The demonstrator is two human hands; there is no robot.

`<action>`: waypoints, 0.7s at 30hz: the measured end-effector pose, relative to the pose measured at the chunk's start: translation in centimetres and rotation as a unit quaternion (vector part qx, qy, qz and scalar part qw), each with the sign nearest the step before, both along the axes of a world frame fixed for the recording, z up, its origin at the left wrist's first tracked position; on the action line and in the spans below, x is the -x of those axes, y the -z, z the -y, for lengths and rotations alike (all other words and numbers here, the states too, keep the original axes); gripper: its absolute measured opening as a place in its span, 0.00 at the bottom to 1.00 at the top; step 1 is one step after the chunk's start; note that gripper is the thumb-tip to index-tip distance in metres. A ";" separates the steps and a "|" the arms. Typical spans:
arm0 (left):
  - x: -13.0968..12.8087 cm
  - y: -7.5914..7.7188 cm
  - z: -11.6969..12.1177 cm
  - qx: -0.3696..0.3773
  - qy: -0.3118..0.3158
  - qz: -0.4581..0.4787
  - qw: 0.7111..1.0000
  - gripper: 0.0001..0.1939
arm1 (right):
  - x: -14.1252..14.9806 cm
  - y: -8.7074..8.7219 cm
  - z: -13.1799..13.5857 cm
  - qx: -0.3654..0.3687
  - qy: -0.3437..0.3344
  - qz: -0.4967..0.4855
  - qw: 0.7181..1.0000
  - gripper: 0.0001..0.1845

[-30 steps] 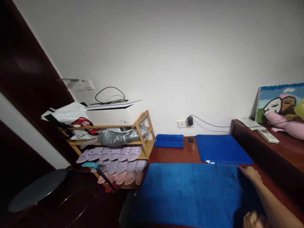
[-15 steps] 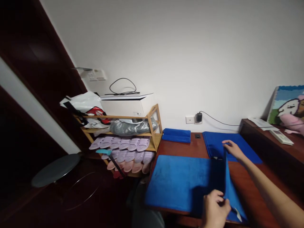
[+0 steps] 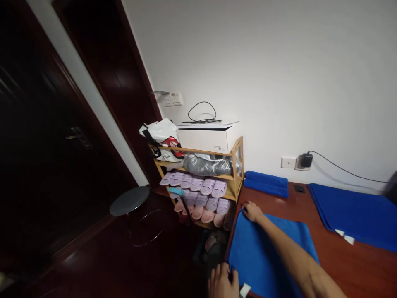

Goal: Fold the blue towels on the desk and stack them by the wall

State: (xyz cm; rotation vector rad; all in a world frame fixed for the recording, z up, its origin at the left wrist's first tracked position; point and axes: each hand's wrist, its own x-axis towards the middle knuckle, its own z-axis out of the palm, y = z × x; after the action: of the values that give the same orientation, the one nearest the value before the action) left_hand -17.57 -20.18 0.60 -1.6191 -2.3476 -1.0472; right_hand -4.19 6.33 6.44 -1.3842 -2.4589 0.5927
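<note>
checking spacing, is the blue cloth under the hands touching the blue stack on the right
Apart: the head view shows reddish-brown tabletop between the handled cloth and the stack.

Near centre, a wooden rack (image 3: 231,191) with rows of slippers (image 3: 207,187), topped by a white box (image 3: 203,140) bearing a looped cable (image 3: 203,121). Lower left, a round stool (image 3: 130,200); far left, a dark door (image 3: 40,174); at right, a plugged-in black adapter (image 3: 307,160).

No text can be read, even on the white box (image 3: 201,139)
</note>
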 end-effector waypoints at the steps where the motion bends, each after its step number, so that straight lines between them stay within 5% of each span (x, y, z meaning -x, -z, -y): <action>1: 0.5 0.8 0.1 0.006 -0.016 -0.029 0.999 0.12 | 0.3 0.8 0.3 -0.004 0.015 0.016 1.000 0.15; 5: 1.0 2.6 0.4 -0.001 -0.035 -0.053 0.998 0.12 | 0.2 2.0 0.5 -0.017 0.031 0.060 0.998 0.20; 12: 1.9 3.8 0.6 -0.014 0.018 -0.036 0.999 0.11 | 1.4 1.0 0.4 -0.020 0.019 0.083 0.996 0.17; 16: 1.8 3.3 0.8 -0.019 0.023 -0.035 0.999 0.11 | 0.4 -0.7 1.0 -0.014 -0.012 0.038 0.999 0.14; 21: 1.5 1.1 0.8 -0.022 0.064 -0.018 0.998 0.12 | -3.9 -4.8 2.1 -0.016 -0.072 -0.057 0.996 0.17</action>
State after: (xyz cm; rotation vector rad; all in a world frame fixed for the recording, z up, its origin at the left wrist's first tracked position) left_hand -19.09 -21.03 -0.54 -1.7775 -2.2066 -1.0762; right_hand -0.31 4.27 11.26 -1.1355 -2.4778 0.6413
